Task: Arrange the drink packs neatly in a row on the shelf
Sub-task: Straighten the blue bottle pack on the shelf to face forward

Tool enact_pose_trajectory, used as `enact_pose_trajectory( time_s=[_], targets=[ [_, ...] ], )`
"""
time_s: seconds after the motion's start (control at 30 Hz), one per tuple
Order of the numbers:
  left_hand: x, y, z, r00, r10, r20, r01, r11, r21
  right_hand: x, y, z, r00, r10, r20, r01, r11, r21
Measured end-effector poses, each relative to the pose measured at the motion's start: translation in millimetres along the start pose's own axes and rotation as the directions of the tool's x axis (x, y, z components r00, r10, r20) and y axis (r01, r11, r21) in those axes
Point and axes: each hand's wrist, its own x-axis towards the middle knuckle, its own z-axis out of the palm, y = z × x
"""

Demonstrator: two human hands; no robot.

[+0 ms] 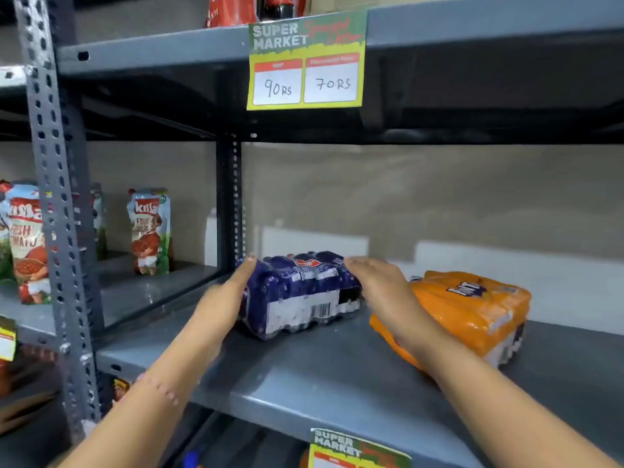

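A dark blue drink pack [299, 292] lies on the grey shelf [304, 373] near its left end, barcode label facing me. My left hand [226, 298] presses flat against the pack's left side. My right hand [381, 285] rests against its right side and top, so the pack is held between both palms. An orange drink pack [472, 309] lies just to the right, partly hidden behind my right forearm, turned at a slight angle to the blue one.
A perforated grey upright [57, 211] stands at the left. Ketchup pouches [150, 231] stand on the neighbouring shelf. A price sign [305, 62] hangs from the upper shelf; another sign [358, 449] sits on this shelf's front edge. Bare shelf surface lies right of the orange pack.
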Motion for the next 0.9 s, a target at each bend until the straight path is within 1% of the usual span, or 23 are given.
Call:
enact_pose_trajectory(
  time_s=[0.03,0.07,0.1,0.13,0.2,0.23,0.27,0.3,0.37,0.4,0.47,0.53,0.6,0.63,0.7,0.77,0.9],
  targets=[
    [16.9,1.3,-1.0,0.998,-0.063,0.029,0.063,0.998,-0.013,26.3,1.9,13.0,0.998,0.028,-0.05,-0.03,0.999,-0.026],
    [26.6,-1.3,1.9,0.994,-0.109,0.021,0.108,0.994,0.02,37.8,-1.8,19.4,0.99,0.099,-0.099,-0.106,0.992,-0.066],
    [37.7,-5.9,7.0,0.994,-0.11,0.027,0.109,0.993,0.037,53.4,0.2,23.7,0.979,0.168,-0.113,-0.177,0.981,-0.084],
    [51.3,-11.7,14.7,0.996,-0.09,-0.008,0.091,0.996,0.017,63.2,-2.5,29.7,0.965,0.246,-0.095,-0.254,0.963,-0.093],
    [62.8,-17.4,22.9,0.996,-0.086,-0.029,0.086,0.996,-0.027,80.3,6.5,36.4,0.94,0.327,-0.1,-0.338,0.934,-0.116],
    [68.5,-18.3,23.3,0.996,-0.077,-0.042,0.075,0.995,-0.059,85.9,9.7,35.3,0.937,0.337,-0.089,-0.347,0.926,-0.147],
    [66.6,-16.5,21.6,0.997,-0.059,-0.041,0.056,0.996,-0.071,88.9,11.7,33.8,0.941,0.331,-0.076,-0.339,0.924,-0.178],
    [68.1,-16.5,20.9,0.998,-0.062,-0.026,0.06,0.996,-0.073,90.6,14.4,29.5,0.942,0.33,-0.069,-0.337,0.928,-0.161],
    [63.4,-18.0,18.4,0.999,-0.034,0.013,0.035,0.995,-0.094,91.6,22.5,14.5,0.938,0.346,-0.028,-0.347,0.935,-0.068],
    [57.8,-18.0,18.0,0.999,-0.006,0.032,0.01,0.995,-0.101,87.5,24.1,4.8,0.939,0.344,0.002,-0.343,0.937,-0.06],
    [48.7,-18.9,15.6,0.996,0.049,0.075,-0.04,0.993,-0.109,79.6,26.2,-15.3,0.934,0.345,0.098,-0.341,0.939,-0.051],
    [40.5,-21.3,12.0,0.986,0.117,0.116,-0.103,0.988,-0.116,71.2,26.9,-38.1,0.916,0.332,0.226,-0.337,0.941,-0.016],
    [32.9,-26.4,5.8,0.964,0.194,0.182,-0.176,0.978,-0.113,63.2,31.2,-58.0,0.902,0.28,0.33,-0.311,0.949,0.045],
    [30.8,-29.9,2.1,0.946,0.239,0.219,-0.222,0.97,-0.098,58.7,34.5,-65.7,0.902,0.245,0.355,-0.286,0.956,0.069],
    [29.8,-38.0,-5.0,0.911,0.312,0.27,-0.309,0.95,-0.054,44.3,39.0,-71.5,0.918,0.167,0.359,-0.216,0.971,0.101],
    [32.3,-46.4,-8.1,0.891,0.355,0.283,-0.361,0.932,-0.03,31.9,45.4,-68.3,0.945,0.115,0.308,-0.145,0.986,0.078],
    [34.3,-52.5,-4.3,0.894,0.367,0.258,-0.381,0.925,0.002,24.1,61.4,-63.1,0.977,0.054,0.205,-0.069,0.995,0.067]
  ],
)
